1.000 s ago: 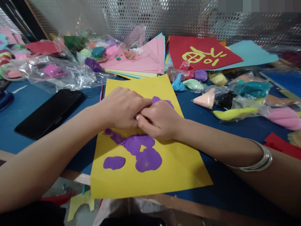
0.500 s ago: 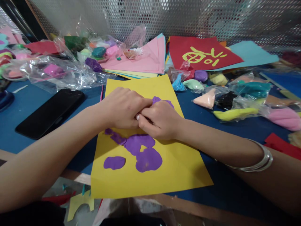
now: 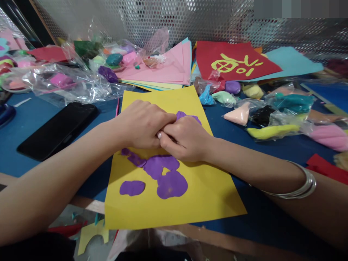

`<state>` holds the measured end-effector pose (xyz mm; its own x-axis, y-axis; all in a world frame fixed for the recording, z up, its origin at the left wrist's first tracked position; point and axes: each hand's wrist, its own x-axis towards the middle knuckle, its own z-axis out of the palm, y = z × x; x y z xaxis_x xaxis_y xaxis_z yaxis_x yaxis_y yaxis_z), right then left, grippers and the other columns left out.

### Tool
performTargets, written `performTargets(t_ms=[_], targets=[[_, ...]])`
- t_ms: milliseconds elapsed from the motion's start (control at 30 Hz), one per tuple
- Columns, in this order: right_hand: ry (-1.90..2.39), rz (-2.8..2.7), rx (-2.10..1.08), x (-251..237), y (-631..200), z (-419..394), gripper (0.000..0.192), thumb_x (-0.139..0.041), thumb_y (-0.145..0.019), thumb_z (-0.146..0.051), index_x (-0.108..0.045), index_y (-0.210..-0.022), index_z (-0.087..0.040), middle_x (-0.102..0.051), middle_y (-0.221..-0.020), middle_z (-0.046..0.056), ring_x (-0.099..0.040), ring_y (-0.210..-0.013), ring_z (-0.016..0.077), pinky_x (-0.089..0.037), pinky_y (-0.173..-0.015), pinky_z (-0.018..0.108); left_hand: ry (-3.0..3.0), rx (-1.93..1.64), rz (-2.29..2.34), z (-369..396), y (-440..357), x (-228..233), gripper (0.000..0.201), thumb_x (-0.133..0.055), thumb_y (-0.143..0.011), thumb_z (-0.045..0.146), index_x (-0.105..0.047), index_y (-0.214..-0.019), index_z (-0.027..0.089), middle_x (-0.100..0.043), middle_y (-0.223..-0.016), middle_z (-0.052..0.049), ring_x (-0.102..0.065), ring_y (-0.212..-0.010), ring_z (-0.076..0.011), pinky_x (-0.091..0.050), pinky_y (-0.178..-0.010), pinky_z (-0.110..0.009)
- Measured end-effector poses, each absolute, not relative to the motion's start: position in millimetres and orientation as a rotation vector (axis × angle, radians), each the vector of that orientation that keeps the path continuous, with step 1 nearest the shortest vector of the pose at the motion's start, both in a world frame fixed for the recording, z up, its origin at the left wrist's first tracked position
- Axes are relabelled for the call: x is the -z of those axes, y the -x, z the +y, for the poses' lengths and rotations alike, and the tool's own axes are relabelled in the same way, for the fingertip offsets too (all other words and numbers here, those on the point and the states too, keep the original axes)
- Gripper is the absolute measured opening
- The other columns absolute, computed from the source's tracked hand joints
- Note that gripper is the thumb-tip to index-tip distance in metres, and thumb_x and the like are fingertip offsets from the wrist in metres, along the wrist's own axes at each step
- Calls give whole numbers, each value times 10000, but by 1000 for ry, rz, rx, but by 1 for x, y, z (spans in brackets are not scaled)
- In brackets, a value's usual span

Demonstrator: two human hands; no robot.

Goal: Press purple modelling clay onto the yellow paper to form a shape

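Your left hand and right hand remain closed upon each other, same as one second ago — I cannot tell whether something is inside. The purple clay lies unmoved on the yellow sheet, partly behind your hands.

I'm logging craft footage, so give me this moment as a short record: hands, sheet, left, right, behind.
Hands: left hand and right hand meeting, fingers curled; anything held is hidden
Sheet: yellow sheet beneath the hands, bearing flattened purple pieces
Left: black phone lying on the blue table
Right: bagged lumps in several colours; silvery bangles on the right forearm
Behind: red sheet with yellow marks, near pink sheets; perforated panel farther back
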<state>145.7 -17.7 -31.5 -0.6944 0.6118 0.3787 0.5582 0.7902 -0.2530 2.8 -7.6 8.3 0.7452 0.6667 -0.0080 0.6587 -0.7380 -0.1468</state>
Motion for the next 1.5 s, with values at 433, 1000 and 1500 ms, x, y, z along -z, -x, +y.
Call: performTargets(t_ms=[433,1000,1500], targets=[[885,-2544,-134,31,-146,-18,443,-284,-808,-306,-648,-621,-137,-570,-541,39,-359,-458,91,-140,-504,282,2808,-82,-1095,-8,-3,-8,201,-459,-653,353,-558,-723,192,-592,-610,-28,-463,-481,-118,-185,-455,-252],[884,-2545,-141,31,-145,-18,451,-281,-808,-309,-657,-629,-133,-572,-544,42,-346,-458,91,-134,-506,283,2826,-95,-1083,-7,-3,-8,197,-436,-654,349,-531,-694,182,-552,-574,-23,-410,-460,-102,-169,-465,-254],[848,-2510,-142,33,-145,-17,443,-285,-803,-297,-660,-635,-134,-550,-523,31,-297,-443,84,-117,-495,276,2794,-163,-1107,-8,-5,-11,201,-400,-642,341,-528,-702,198,-529,-564,-26,-409,-448,-124,-160,-464,-263]])
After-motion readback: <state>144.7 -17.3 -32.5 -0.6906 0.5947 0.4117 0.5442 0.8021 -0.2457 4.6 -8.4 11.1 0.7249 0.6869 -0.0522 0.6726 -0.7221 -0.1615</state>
